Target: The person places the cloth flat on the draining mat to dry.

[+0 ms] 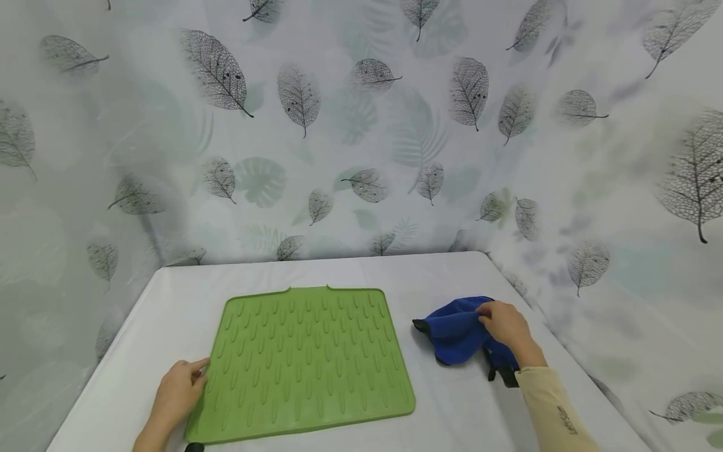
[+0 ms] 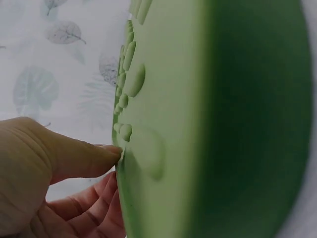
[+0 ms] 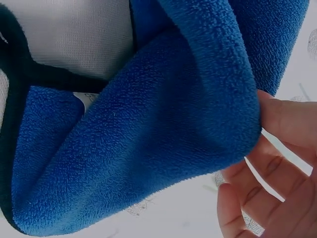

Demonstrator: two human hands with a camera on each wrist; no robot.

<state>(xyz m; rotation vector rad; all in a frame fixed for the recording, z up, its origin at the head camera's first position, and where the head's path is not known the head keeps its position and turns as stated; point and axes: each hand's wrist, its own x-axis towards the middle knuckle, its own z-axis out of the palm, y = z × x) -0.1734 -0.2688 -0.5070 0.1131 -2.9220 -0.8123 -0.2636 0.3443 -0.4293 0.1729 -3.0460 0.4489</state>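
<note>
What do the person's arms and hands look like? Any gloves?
No, the left hand and right hand are bare. A pale yellow sleeve on the right side has small dark lettering I can't read. No sleeve shows on the left.

Wht table [image 1: 452, 273] w/ grn mat [image 1: 307, 361] L, blue towel [image 1: 454, 333] R.

black thing [image 1: 194, 447] below green mat [image 1: 305, 364]: cut off, we can't ID | tag [image 3: 88, 100] on blue cloth [image 1: 459, 336] right of green mat: part-hidden
</note>
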